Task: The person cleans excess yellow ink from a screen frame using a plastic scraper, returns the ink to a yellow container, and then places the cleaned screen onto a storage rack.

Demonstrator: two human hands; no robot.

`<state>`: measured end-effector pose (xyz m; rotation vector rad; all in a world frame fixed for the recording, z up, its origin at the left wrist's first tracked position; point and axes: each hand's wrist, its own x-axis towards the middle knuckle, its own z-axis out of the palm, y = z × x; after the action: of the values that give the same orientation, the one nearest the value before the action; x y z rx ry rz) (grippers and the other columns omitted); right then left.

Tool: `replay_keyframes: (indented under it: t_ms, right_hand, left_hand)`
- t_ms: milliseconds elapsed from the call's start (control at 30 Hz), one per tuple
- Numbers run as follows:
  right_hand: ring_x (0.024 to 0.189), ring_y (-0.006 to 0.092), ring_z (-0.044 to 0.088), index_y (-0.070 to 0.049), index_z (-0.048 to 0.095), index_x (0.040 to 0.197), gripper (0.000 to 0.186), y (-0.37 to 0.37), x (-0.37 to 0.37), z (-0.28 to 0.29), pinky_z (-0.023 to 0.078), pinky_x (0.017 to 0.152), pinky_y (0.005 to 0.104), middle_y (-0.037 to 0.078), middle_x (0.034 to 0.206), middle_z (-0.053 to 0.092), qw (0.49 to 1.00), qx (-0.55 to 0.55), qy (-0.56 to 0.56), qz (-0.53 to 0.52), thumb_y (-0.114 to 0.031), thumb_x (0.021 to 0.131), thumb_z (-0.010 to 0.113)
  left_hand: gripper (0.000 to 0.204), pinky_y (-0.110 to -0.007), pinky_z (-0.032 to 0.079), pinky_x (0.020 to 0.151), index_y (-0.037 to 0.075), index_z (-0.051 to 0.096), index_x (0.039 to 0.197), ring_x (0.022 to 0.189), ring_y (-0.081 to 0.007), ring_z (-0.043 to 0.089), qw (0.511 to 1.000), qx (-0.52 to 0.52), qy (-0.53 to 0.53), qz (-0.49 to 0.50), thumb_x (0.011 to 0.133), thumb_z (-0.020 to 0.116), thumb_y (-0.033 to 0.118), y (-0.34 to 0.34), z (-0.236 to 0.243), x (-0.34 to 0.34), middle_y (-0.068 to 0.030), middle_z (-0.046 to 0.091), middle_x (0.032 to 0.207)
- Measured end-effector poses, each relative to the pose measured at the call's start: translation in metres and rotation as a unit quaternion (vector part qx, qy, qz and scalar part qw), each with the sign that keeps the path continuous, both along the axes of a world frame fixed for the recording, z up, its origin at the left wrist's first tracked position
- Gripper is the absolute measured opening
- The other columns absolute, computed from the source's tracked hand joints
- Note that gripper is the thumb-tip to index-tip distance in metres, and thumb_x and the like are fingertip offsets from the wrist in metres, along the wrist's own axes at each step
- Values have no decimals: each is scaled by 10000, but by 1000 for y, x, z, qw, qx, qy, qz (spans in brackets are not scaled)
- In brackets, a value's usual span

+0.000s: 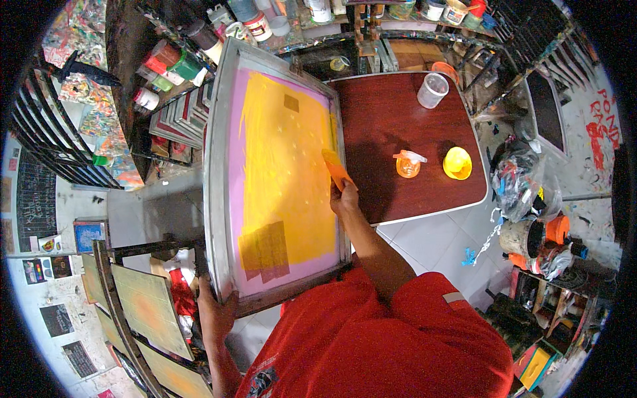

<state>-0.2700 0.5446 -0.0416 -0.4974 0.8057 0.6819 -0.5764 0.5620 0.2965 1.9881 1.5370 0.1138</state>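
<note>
My left hand [217, 306] grips the lower left corner of a tilted screen-printing frame [217, 199]. Yellow coating [285, 159] covers most of its pinkish mesh, with brownish patches [265, 252] near the bottom and a smaller one near the top. Closed around a flat orange scraper [338, 171], my right hand [344, 200] is at the frame's right side; the scraper's tip reaches the edge of the coating. Right of the frame, a small tub of orange paint [407, 168] and a yellow tub [458, 163] stand on a dark red table [391, 119].
A clear plastic cup [432, 91] stands at the table's far side. Shelves with paint containers [259, 28] line the back. At lower left is a rack with yellowish panels [149, 308]. Plastic bags [517, 179] and a bucket [521, 237] crowd the right.
</note>
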Motion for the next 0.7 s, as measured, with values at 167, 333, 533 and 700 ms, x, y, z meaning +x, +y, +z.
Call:
replay_keyframes:
  t_ms: [167, 333, 533, 700]
  right_hand:
    - [798, 158, 587, -109, 525, 1045, 173, -31, 7, 24, 478, 546, 198, 40, 993, 593, 996, 28, -64, 54, -164, 881, 532]
    - [870, 178, 550, -155, 532, 1053, 258, -95, 1, 23, 431, 775, 347, -10, 1025, 579, 982, 88, -117, 118, -239, 829, 630]
    - [953, 167, 526, -173, 539, 1065, 285, -142, -12, 15, 388, 786, 372, -26, 1046, 591, 980, 108, -106, 129, -248, 813, 648]
    - [935, 171, 536, -159, 563, 1049, 268, -162, -14, 38, 402, 781, 371, -5, 1033, 604, 970, 141, -132, 147, -274, 819, 637]
  left_hand:
    - [434, -399, 460, 764, -41, 471, 1051, 893, -367, 596, 998, 59, 18, 4, 673, 655, 68, 21, -39, -33, -235, 602, 932]
    - [356, -332, 475, 676, -47, 522, 955, 718, -229, 598, 994, 66, -87, -17, 625, 637, 19, 47, -65, -45, -154, 622, 817]
    - [328, -286, 473, 616, -11, 531, 909, 675, -150, 575, 983, -6, -167, 76, 592, 617, -27, 44, -112, -104, -64, 607, 784]
    - [370, -268, 483, 625, 7, 512, 942, 704, -135, 574, 946, -57, -275, 162, 593, 593, -85, 21, -136, -137, -32, 581, 824]
